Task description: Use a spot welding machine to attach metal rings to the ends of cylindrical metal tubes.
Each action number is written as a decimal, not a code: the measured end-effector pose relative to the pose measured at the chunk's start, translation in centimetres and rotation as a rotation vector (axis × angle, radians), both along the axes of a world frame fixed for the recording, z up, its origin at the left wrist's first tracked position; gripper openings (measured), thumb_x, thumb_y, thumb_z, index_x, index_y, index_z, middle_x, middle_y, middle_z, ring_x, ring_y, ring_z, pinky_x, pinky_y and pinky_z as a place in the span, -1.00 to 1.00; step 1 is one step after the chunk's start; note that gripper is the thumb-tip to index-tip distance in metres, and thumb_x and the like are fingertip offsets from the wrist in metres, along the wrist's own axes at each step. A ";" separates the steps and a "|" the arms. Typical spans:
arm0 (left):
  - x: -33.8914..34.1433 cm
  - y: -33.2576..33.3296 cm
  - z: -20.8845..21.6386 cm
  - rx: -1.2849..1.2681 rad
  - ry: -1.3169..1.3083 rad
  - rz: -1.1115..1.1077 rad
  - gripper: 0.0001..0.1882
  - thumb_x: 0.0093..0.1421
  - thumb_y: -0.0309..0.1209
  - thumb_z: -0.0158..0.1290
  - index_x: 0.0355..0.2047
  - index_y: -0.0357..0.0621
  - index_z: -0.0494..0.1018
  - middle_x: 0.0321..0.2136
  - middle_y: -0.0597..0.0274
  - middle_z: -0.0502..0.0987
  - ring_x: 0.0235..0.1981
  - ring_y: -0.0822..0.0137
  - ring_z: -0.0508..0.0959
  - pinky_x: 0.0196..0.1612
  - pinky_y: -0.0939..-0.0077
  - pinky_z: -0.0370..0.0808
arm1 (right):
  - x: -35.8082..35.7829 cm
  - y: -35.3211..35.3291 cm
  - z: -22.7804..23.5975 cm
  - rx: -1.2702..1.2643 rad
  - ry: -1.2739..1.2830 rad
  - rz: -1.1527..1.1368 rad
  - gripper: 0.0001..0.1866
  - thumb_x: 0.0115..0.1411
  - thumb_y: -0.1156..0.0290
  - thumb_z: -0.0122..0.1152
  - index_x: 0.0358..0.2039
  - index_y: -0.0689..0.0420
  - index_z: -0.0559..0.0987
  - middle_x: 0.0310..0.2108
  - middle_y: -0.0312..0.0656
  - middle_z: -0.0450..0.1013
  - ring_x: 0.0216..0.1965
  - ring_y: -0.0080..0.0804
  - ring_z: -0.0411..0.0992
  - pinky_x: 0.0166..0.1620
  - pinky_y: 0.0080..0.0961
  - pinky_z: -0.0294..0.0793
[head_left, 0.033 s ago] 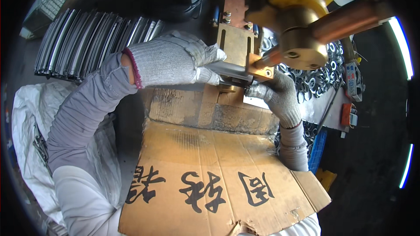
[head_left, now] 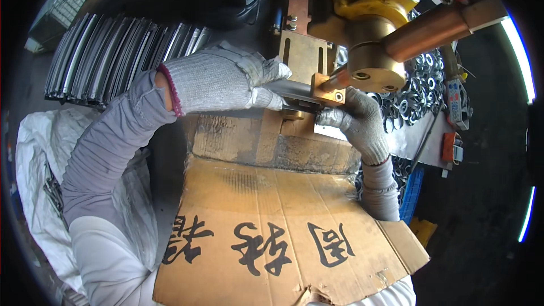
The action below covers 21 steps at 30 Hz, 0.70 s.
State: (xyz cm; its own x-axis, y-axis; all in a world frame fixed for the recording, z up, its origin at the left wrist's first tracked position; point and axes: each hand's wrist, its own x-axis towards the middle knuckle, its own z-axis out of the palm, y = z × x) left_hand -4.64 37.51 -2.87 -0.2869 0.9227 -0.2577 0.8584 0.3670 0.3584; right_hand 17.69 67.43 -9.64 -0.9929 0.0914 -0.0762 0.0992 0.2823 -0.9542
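My left hand (head_left: 218,79), in a grey-white knitted glove with taped fingertips, is closed on a flat metal strip (head_left: 292,88). The strip reaches right, under a brass block (head_left: 328,90) at the end of a copper rod. By the strip's right end is my right hand (head_left: 362,127), gloved too, its taped thumb close against the lower side. Its fingers bend behind the block, so what they pinch is hidden. Above it hangs a round brass head (head_left: 377,68) joined to a thick copper bar (head_left: 428,34). A slotted brass plate (head_left: 300,56) stands behind the strip.
Long curved metal strips (head_left: 122,56) lie in a row at the far left. Many metal rings (head_left: 422,82) are heaped on the right. A cardboard sheet (head_left: 255,198) covers my lap. White sacking (head_left: 42,136) lies left, and a blue crate (head_left: 411,195) stands right.
The copper bar, brass head and brass block have shifted slightly left in the picture, the block also a little lower. My hands stay almost in place.
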 end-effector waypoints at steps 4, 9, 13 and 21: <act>0.5 0.9 1.3 -0.085 0.023 0.027 -0.08 0.72 0.37 0.25 0.81 0.09 0.49 0.55 -0.21 0.73 0.63 -0.26 0.68 0.67 -0.16 0.63 | 0.6 -0.7 0.1 -0.114 0.006 -0.087 -0.19 0.42 0.23 0.93 0.55 0.30 0.76 0.33 -0.19 0.86 0.31 -0.43 0.77 0.48 -0.31 0.75; 1.1 -2.7 -0.5 0.129 0.303 -0.011 -0.13 0.74 0.30 0.27 0.83 0.16 0.42 0.50 -0.16 0.76 0.49 -0.27 0.77 0.59 -0.19 0.70 | 1.5 -1.3 1.0 -0.234 -0.010 -0.079 -0.13 0.48 0.38 0.87 0.70 0.28 0.65 0.46 -0.09 0.79 0.35 -0.39 0.76 0.46 -0.29 0.79; 1.5 -2.2 0.3 0.159 0.244 0.015 -0.21 0.69 0.14 0.41 0.73 0.09 0.52 0.35 -0.07 0.82 0.38 -0.21 0.83 0.49 -0.14 0.75 | 2.6 -0.3 -0.9 -0.204 -0.006 -0.086 -0.10 0.51 0.35 0.84 0.74 0.29 0.61 0.52 -0.02 0.77 0.45 -0.31 0.73 0.57 -0.21 0.74; 1.4 -2.0 0.8 0.123 0.196 0.012 -0.22 0.78 0.19 0.26 0.75 0.02 0.50 0.51 -0.10 0.72 0.54 -0.17 0.74 0.62 -0.05 0.67 | 4.1 1.1 -0.4 -0.149 0.005 -0.097 -0.21 0.50 0.34 0.86 0.64 0.26 0.73 0.23 -0.24 0.83 0.17 -0.46 0.76 0.29 -0.34 0.85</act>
